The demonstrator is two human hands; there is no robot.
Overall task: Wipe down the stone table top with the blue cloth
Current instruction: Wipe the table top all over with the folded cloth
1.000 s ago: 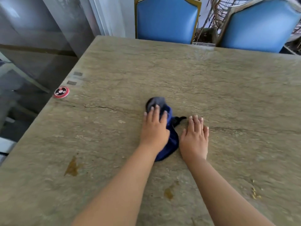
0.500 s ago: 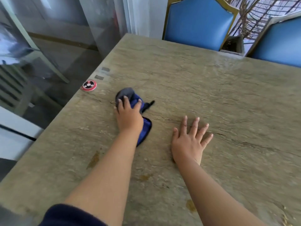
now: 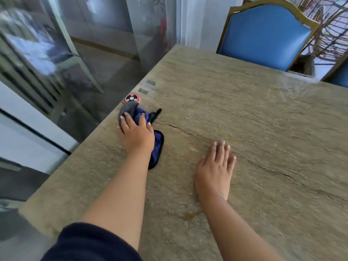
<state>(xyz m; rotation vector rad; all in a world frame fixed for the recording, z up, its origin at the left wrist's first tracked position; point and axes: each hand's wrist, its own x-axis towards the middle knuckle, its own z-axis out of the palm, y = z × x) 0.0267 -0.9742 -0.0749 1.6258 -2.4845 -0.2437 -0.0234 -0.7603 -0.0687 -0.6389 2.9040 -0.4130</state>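
Note:
The stone table top (image 3: 254,129) is greenish-grey with dark cracks running across it. A bunched blue cloth (image 3: 157,146) with a grey part lies near the table's left edge. My left hand (image 3: 137,135) presses down on the cloth, fingers curled over its top, covering most of it. My right hand (image 3: 216,170) rests flat on the bare stone to the right of the cloth, fingers together, holding nothing.
A small round red and black disc (image 3: 132,98) sits at the left edge, touching the cloth's far end. Two grey tabs (image 3: 147,87) lie beyond it. A blue chair (image 3: 263,34) stands at the far side. A brown stain (image 3: 189,215) marks the stone near me. Glass panels are left.
My left hand has slid the cloth leftward and away, from the table's middle to the left edge beside the red disc. My right hand stayed flat on the stone.

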